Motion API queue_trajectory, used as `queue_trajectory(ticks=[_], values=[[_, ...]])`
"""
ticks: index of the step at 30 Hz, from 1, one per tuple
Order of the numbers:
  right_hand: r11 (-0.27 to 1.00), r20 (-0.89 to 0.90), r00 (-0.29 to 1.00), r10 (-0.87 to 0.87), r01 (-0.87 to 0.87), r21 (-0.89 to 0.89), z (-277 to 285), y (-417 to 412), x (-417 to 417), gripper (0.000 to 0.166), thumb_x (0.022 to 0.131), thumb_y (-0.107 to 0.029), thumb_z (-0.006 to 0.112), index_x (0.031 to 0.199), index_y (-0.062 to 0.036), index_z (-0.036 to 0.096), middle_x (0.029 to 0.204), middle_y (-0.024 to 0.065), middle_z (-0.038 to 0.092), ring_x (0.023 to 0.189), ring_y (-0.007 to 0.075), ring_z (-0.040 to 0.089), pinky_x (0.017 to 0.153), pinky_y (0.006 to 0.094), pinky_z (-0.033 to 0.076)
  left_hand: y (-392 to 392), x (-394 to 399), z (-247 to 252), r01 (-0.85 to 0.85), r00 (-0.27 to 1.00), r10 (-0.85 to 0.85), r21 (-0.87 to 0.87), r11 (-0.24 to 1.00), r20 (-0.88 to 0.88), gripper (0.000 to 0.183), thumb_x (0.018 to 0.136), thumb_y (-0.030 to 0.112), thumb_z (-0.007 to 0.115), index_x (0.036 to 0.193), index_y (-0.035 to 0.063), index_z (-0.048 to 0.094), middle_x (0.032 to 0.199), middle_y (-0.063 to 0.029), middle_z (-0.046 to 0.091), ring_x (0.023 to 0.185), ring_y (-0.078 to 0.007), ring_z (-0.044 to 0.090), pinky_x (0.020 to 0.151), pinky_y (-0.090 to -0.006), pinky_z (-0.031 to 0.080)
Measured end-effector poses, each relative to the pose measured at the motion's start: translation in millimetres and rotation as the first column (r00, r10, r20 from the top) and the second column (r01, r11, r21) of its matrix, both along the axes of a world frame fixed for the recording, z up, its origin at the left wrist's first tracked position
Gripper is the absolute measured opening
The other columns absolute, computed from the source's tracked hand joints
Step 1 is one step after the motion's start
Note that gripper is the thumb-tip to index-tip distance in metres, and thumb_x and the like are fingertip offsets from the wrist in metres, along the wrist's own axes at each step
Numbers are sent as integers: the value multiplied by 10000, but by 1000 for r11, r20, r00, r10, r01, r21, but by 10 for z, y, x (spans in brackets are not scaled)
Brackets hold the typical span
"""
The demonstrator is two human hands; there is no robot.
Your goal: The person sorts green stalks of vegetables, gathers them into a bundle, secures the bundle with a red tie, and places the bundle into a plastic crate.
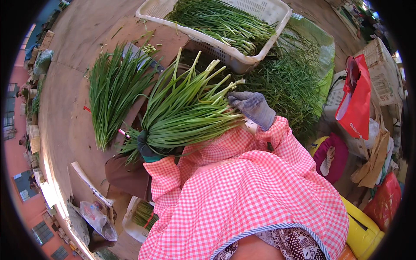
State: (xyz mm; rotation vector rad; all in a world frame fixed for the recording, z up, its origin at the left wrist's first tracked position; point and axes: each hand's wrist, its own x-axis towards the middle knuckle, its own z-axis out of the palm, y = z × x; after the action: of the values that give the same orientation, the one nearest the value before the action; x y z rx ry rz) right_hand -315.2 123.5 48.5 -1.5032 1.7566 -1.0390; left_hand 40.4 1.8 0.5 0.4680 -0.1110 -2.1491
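A fanned bunch of garlic chives [185, 113] lies across my lap, its pale stem ends toward the upper right. My left hand [149, 147], in a dark green glove, is closed around the leafy end of this bunch. At the stem ends is my right hand [253, 105] in a grey-purple dotted glove, its fingers bent against the stems; the fingertips are partly hidden. Beyond my left hand a second pile of chives [118, 94] rests on a brown board [172, 40]. A broad knife blade [132, 53] lies partly under that pile, among cut stem pieces [149, 48].
A white plastic crate [214, 31] holding more chives stands ahead. Loose green trimmings [282, 78] cover a green plastic sheet [326, 48] to its right. A red bag [356, 97] hangs by white crates at right. Behind my left arm sits a small container [131, 224] with bundled stems.
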Motion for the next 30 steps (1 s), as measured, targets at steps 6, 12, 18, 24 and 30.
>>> queue_trajectory(ticks=[6, 12, 18, 24, 30], values=[[969, -190, 977, 100, -52, 242, 450, -100, -186, 419, 849, -498, 519, 1042, -157, 666, 872, 133, 662, 796, 284, 635, 728, 350, 494, 49, -229, 173, 56, 998, -56, 26, 998, -9, 509, 807, 249, 486, 1239, -20, 480, 1231, -243, 516, 1076, -399, 540, 927, -533, 437], [923, -484, 848, 214, -13, 385, 500, -362, -51, 495, 833, -592, 464, 929, -157, 678, 830, 143, 641, 844, 316, 616, 747, 403, 484, 143, -331, 376, 41, 999, -41, -85, 996, 1, 469, 823, 234, 474, 1210, -30, 493, 1201, -234, 538, 1064, -386, 547, 914, -533, 446], [997, -487, 873, 23, 17, 77, 144, -276, -61, 320, 835, -425, 540, 880, -140, 679, 836, 103, 640, 825, 297, 612, 715, 392, 487, 177, -295, 377, 33, 998, -25, -149, 988, 60, 449, 830, 234, 471, 1194, -26, 503, 1198, -227, 541, 1065, -387, 545, 922, -531, 440], [990, -416, 905, -87, 34, -134, -1, -132, -350, 200, 816, -184, 582, 987, -144, 676, 953, 35, 669, 883, 199, 624, 717, 286, 509, 227, -412, 278, -34, 994, 34, -1, 999, 102, 370, 775, 172, 496, 1099, -3, 535, 1174, -233, 544, 1028, -415, 554, 880, -558, 464], [933, 121, 931, -345, 326, 155, -85, 309, -1158, 285, 800, -47, 567, 1073, -13, 640, 1007, 79, 665, 766, 53, 620, 640, 204, 515, 217, -366, 217, -40, 990, 32, 60, 997, 140, 388, 793, 178, 490, 1130, -12, 519, 1188, -241, 532, 1058, -417, 537, 896, -559, 454]])
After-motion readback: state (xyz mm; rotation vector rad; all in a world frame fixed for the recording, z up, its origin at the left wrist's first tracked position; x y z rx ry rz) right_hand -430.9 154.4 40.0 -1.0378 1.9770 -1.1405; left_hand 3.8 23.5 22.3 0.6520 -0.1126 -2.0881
